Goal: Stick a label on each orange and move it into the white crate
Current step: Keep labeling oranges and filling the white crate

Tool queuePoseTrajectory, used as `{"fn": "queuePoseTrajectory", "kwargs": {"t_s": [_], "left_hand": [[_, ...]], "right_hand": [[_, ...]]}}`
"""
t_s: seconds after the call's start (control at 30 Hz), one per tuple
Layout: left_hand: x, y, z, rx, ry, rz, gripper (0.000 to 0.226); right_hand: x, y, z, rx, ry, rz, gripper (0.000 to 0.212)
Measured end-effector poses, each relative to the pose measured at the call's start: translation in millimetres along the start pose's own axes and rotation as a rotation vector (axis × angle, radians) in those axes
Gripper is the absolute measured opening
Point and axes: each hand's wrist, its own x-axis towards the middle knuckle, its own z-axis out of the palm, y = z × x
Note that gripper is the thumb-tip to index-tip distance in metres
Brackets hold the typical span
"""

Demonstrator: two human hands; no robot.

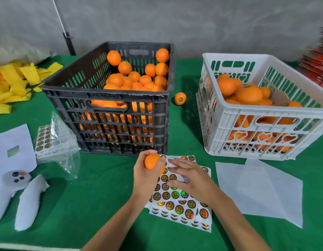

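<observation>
At the left stands the dark slatted plastic crate (110, 98) heaped with unlabelled oranges, and just before it the left hand (148, 176) curls round one round orange (153, 164), holding it above the near edge of the white sheet of round holographic labels (182, 205). The right hand (191, 178) lies flat on that sheet, fingers spread and pointing left, holding nothing I can see. The labels sit directly under it, so it is nearer; the white plastic crate (265, 122) stands beyond, to the right.
</observation>
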Motion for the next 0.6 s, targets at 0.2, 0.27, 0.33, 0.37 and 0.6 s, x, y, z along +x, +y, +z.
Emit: {"fn": "queuePoseTrajectory", "kwargs": {"t_s": [0.2,0.27,0.33,0.37,0.6], "left_hand": [[-3,4,-1,-0.024,0.003,0.028,0.041],[-4,5,-1,-0.027,0.005,0.061,0.039],[-6,5,-1,-0.034,-0.007,0.083,0.038],[-7,5,-1,-0.040,-0.012,0.090,0.040],[-7,4,0,-0.017,-0.039,0.103,0.041]], "right_hand": [[-9,6,-4,-0.019,-0.034,0.077,0.095],[-9,9,-3,-0.047,-0.062,0.079,0.098],[-9,9,-2,-0.030,-0.042,0.083,0.091],[-8,8,-1,-0.023,-0.019,0.083,0.087],[-3,4,0,-0.083,0.164,0.040,0.057]]}}
